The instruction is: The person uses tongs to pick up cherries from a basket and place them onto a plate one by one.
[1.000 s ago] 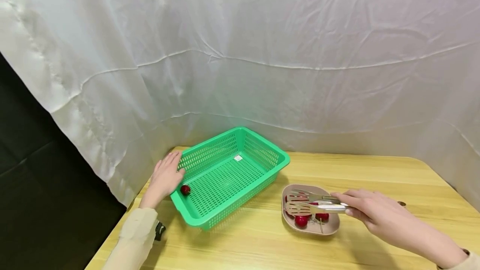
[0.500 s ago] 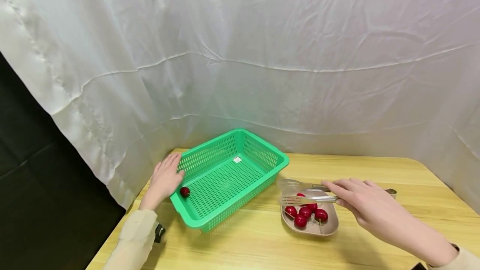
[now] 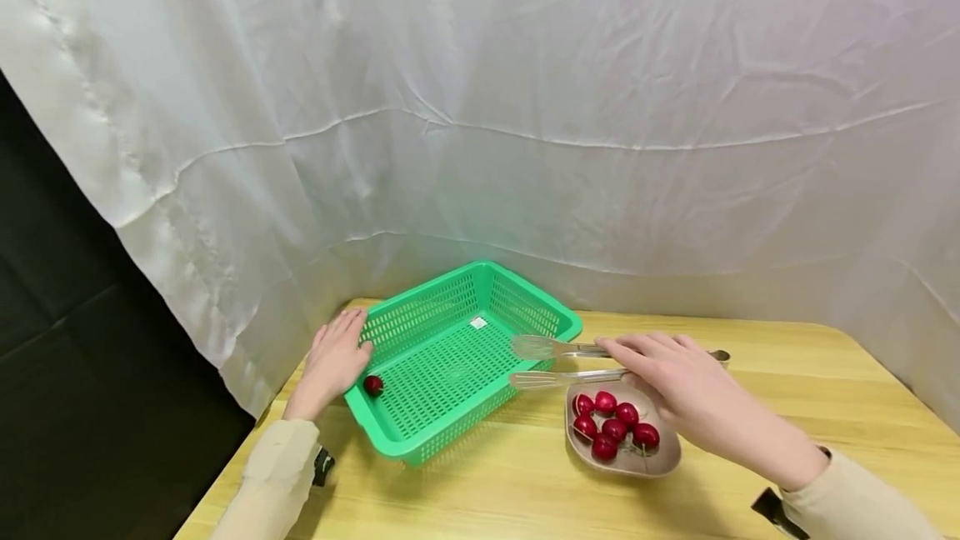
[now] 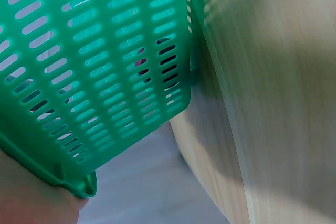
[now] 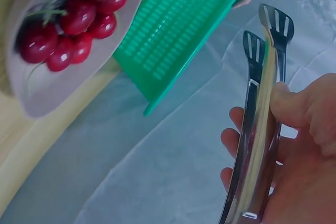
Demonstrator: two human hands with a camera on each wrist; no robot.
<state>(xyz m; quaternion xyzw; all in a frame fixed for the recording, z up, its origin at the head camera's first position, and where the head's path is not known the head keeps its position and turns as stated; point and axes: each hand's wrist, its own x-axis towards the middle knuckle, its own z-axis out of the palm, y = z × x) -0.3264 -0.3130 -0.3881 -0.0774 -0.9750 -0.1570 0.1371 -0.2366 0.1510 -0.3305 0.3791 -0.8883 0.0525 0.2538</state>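
My left hand [image 3: 335,361] holds the left end of the green plastic basket [image 3: 442,373] at its rim, thumb on the inner side. One dark red cherry [image 3: 373,386] lies inside, near that hand. My right hand [image 3: 690,394] grips metal tongs [image 3: 585,376] with slotted ends, thumb on one arm and fingers on the other. The tongs' arms stand apart with nothing visible between their ends, which overlap the basket's right side in the head view. Several red cherries [image 3: 614,429] sit in a pinkish shallow dish [image 3: 660,463] below the right hand.
Everything stands on a light wooden table [image 3: 487,490]. A pale satin curtain [image 3: 600,207] hangs behind the basket and along the sides. Dark cloth [image 3: 90,373] covers the area past the table's left edge.
My right hand has carried the tongs leftward and away from me, from over the dish to the basket's right side, uncovering the cherries. The left hand has stayed on the basket.
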